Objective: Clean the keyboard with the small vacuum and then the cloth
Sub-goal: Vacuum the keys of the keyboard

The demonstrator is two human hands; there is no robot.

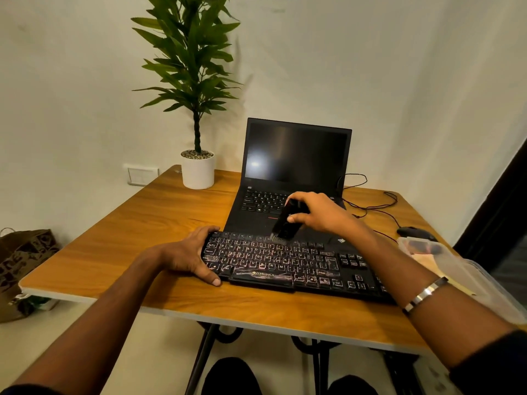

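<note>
A black dusty keyboard [288,266] lies on the wooden table [142,238], partly over the front of an open laptop. My left hand [191,255] grips the keyboard's left end, thumb on the front edge. My right hand [319,213] holds a small black vacuum [283,223] tilted nozzle-down, its brush tip touching the top key rows near the middle. No cloth is clearly visible.
An open black laptop [293,166] with a dark screen stands behind the keyboard. A potted plant [196,169] sits at the back left. A mouse [413,232] with its cable and a clear plastic box [456,269] are at the right edge. A paper bag [22,258] lies on the floor, left.
</note>
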